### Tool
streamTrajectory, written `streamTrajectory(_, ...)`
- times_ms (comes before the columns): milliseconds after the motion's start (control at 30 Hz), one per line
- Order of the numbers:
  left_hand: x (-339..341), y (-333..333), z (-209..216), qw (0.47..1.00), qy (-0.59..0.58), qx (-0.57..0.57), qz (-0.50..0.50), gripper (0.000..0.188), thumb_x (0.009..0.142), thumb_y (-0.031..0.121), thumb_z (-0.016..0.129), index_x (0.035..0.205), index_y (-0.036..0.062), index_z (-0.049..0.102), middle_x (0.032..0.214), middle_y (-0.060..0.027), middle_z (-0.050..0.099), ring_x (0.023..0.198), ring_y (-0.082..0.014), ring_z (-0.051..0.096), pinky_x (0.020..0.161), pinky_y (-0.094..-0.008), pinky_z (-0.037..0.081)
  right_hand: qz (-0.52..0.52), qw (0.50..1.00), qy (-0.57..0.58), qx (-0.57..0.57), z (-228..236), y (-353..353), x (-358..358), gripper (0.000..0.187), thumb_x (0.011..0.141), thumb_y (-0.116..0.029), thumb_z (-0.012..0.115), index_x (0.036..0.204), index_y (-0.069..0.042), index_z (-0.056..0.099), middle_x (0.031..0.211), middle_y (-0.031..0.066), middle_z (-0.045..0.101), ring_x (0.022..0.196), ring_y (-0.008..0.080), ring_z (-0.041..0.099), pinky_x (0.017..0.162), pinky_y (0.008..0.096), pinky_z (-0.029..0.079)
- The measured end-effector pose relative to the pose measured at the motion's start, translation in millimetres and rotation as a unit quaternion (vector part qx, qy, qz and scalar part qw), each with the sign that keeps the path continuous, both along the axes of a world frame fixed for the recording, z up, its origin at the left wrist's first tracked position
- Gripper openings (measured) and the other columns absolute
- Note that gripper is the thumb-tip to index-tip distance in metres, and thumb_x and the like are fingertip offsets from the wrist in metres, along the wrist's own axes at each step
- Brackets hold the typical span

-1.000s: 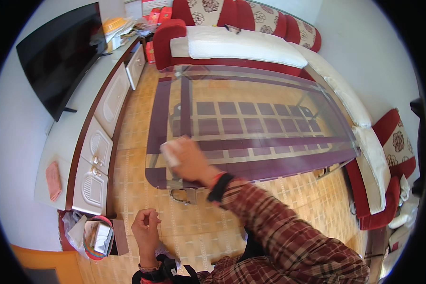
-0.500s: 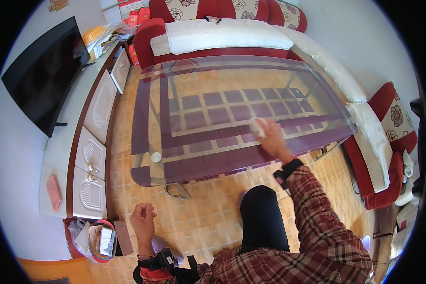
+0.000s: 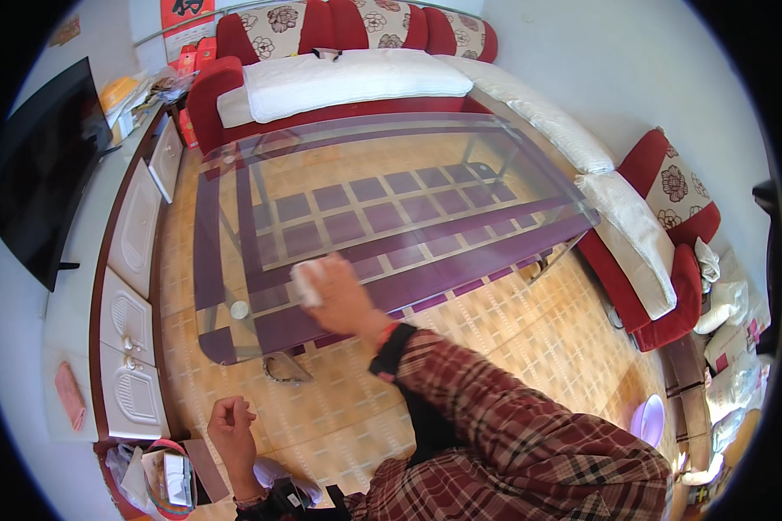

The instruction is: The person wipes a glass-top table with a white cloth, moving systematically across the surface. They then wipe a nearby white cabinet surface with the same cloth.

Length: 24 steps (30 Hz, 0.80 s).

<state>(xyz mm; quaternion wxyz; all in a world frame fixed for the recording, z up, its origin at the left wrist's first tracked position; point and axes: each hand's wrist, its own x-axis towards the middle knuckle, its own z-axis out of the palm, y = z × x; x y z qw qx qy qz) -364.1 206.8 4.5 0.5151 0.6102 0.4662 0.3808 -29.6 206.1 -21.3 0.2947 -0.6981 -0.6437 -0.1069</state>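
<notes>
A glass coffee table with a purple border stands in front of me. My right hand is closed on a white cloth, pressed to the tabletop towards its near left part. The hand hides part of the cloth. Through the glass a lower shelf of purple squares shows. My left hand hangs by my side, off the table's near left corner, its fingers loosely curled with nothing seen in them.
A TV cabinet runs along the left, bearing a television and a folded pink cloth. A red sofa borders the table's far and right sides. A lilac bucket stands at lower right; a filled basket sits at lower left.
My right hand has swept left across the glass with the white cloth, from near the middle to the left part. The whole view has shifted a little. My left hand stays curled.
</notes>
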Motion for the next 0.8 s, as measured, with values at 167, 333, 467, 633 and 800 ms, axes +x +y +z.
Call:
streamTrajectory(167, -11, 6, -12, 0.999, 0.029, 0.020, 0.020, 0.016, 0.098, 0.015, 0.063, 0.094, 0.0001, 0.065, 0.081, -0.0041, 0.065, 0.067, -0.0095, 0.062, 0.063, -0.0234, 0.050, 0.140, 0.987, 0.069, -0.033, 7, 65, -153, 0.072, 0.077, -0.030, 0.072, 0.142, -0.008, 0.048, 0.139, 0.0206, 0.049, 0.140, 0.0455, 0.033, 0.118, 0.0516, 0.025)
streamTrajectory(333, -15, 19, -28, 0.998, 0.056, 0.026, 0.022, 0.013, 0.097, 0.012, 0.062, 0.094, 0.0004, 0.064, 0.079, -0.0043, 0.064, 0.067, -0.0107, 0.063, 0.062, -0.0255, 0.051, 0.223, 0.972, 0.051, -0.051, 8, 62, -159, 0.070, 0.078, -0.026, 0.071, 0.143, -0.013, 0.048, 0.143, 0.0167, 0.046, 0.139, 0.0420, 0.034, 0.118, 0.0522, 0.025)
streamTrajectory(467, -11, 23, -34, 0.997, 0.065, 0.046, 0.006, 0.014, 0.099, 0.013, 0.060, 0.094, 0.0000, 0.064, 0.081, -0.0054, 0.065, 0.066, -0.0106, 0.062, 0.062, -0.0257, 0.051, 0.200, 0.977, 0.008, -0.069, 10, 10, -74, 0.075, 0.080, -0.027, 0.070, 0.149, -0.016, 0.043, 0.147, 0.0168, 0.044, 0.143, 0.0423, 0.032, 0.118, 0.0533, 0.025)
streamTrajectory(633, -8, 21, -37, 0.995, 0.090, 0.048, -0.004, 0.016, 0.098, 0.014, 0.060, 0.091, -0.0008, 0.063, 0.077, -0.0040, 0.063, 0.065, -0.0095, 0.060, 0.060, -0.0243, 0.049, 0.106, 0.991, -0.025, -0.079, 21, -69, 76, 0.066, 0.089, -0.036, 0.068, 0.148, -0.016, 0.045, 0.144, 0.0178, 0.049, 0.136, 0.0429, 0.042, 0.116, 0.0524, 0.030)
streamTrajectory(800, -3, 22, -47, 0.994, 0.102, 0.030, -0.001, 0.015, 0.097, 0.012, 0.060, 0.090, -0.0004, 0.063, 0.077, -0.0029, 0.062, 0.064, -0.0089, 0.059, 0.060, -0.0241, 0.049, -0.077, 0.991, -0.024, -0.105, 13, -177, 190, 0.065, 0.092, -0.036, 0.067, 0.149, -0.016, 0.043, 0.146, 0.0168, 0.045, 0.134, 0.0405, 0.042, 0.115, 0.0496, 0.031)
